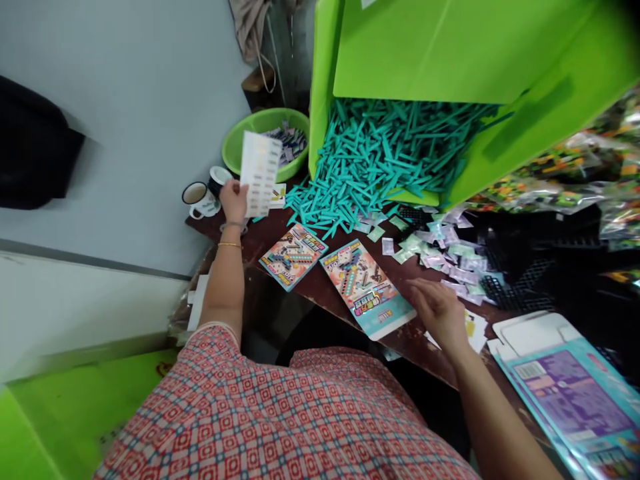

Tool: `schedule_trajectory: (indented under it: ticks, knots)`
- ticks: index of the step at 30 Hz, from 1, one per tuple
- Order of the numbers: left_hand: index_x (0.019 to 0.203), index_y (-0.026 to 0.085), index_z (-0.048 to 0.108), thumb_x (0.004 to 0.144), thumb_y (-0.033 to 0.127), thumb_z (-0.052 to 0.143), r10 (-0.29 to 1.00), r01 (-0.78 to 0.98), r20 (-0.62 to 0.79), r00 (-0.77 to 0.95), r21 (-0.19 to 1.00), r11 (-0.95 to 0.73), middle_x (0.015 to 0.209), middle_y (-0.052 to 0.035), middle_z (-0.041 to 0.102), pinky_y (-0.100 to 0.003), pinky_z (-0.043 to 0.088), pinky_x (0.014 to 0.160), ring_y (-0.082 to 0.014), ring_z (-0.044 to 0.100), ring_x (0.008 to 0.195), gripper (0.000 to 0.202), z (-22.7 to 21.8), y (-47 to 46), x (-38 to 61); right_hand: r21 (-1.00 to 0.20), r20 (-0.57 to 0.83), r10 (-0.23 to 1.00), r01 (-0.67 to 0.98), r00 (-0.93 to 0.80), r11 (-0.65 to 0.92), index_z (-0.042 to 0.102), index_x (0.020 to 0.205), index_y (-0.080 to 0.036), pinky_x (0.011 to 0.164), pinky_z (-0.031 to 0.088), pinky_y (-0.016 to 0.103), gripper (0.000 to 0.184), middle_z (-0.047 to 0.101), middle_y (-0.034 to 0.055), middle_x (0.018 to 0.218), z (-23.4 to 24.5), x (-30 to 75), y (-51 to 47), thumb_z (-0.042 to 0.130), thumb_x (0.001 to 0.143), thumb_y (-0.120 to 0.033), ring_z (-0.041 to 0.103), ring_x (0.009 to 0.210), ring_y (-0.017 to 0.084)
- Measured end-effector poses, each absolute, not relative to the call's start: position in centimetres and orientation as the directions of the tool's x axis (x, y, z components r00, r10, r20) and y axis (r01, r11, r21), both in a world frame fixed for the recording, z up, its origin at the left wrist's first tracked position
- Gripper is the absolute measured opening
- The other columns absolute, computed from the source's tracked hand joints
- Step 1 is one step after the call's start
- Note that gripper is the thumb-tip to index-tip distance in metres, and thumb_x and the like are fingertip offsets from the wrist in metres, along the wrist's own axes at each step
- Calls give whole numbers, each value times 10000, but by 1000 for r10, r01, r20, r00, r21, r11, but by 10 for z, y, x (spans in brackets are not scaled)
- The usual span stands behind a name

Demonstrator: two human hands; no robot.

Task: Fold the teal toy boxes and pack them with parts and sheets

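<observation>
While the left hand (pixel 233 199) pinches a pale sheet (pixel 259 172) upright at ten o'clock, the right hand (pixel 439 311) lies open, holding nothing. Its fingers touch a flat printed box (pixel 365 285) at centre

Single head-worn view, looking steeply down, close over a cluttered table (pixel 320 283)

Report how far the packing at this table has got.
Done: nothing looks finished; two printed flat cartons lie unfolded on the table. In hand: the left hand holds up a white sticker sheet; the right hand rests open beside the nearer carton. Left: the teal sticks spilling from the green bin, scattered small sachets, and more flat cartons.
</observation>
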State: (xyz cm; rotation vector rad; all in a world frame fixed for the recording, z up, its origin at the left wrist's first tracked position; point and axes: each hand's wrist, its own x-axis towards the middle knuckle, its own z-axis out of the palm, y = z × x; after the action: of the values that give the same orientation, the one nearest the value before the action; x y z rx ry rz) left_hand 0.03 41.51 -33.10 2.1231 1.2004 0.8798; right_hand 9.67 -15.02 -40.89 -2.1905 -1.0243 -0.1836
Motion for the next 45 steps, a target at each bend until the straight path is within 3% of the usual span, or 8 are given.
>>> schedule_trajectory:
  ticks: [5,9,11,15,27,36,42,45]
  knots:
    - [1136,33,557,1082,141,553,938,500,162,308,811,-304,1220,-125,691,-312,460,1051,-110,609,1071,121,-298,457,42,-546,391,646,730,656,-411,786,1115,-245,864,552,452,317,821,93,1059,-406,100,-138,527,1082,-427,768,967,281]
    - [1447,9,427,1009,175,703,886,475,324,332,754,-453,1646,-256,407,-508,233,1324,-291,351,1561,543,-304,424,50,-553,357,621,694,698,-461,793,1106,-248,902,547,472,312,822,93,1077,-405,95,-141,524,1076,-401,764,1003,285]
    - [1530,36,373,965,221,743,789,401,436,433,691,-602,1743,-244,246,-599,78,1358,-351,166,1651,701,-316,398,42,-553,339,586,660,736,-509,797,1100,-251,914,550,482,298,823,93,1074,-406,96,-151,532,1061,-384,762,1015,287]
    - [1264,223,661,881,398,719,647,316,473,598,603,-733,1644,-66,459,-566,239,1348,-351,349,1592,425,-350,363,27,-547,329,478,577,815,-607,800,1032,-245,876,553,455,257,825,93,1029,-401,127,-189,568,1017,-353,752,949,273]
    - [1036,376,736,930,404,640,511,64,486,709,677,-733,1209,40,734,-687,426,1229,-362,627,1314,145,-348,286,10,-736,391,-433,-7,812,-677,617,1278,-57,1072,430,558,774,553,302,1397,-361,294,-316,823,808,-636,544,1275,366]
    - [1168,239,780,834,527,815,276,82,-79,958,997,1,1174,-101,791,-427,569,1057,-273,743,1087,442,-359,104,16,-850,312,-124,219,942,-480,644,1296,-184,654,552,281,450,750,73,1009,-374,238,-247,373,1115,-495,650,712,143]
    - [1118,218,761,872,593,786,-3,290,-347,938,778,557,1186,-121,789,-436,608,1020,-303,739,1192,449,-360,43,61,-844,264,537,461,802,-275,621,1503,-250,1049,584,452,631,715,123,1402,-369,124,-141,695,948,-541,711,1191,290]
    - [1013,177,771,912,491,757,83,292,-442,893,711,640,1056,-114,816,-412,638,957,-295,770,1113,330,-358,68,66,-808,210,531,451,821,-378,682,1434,-257,1062,571,478,502,733,122,1372,-375,124,-156,652,985,-479,707,1200,296]
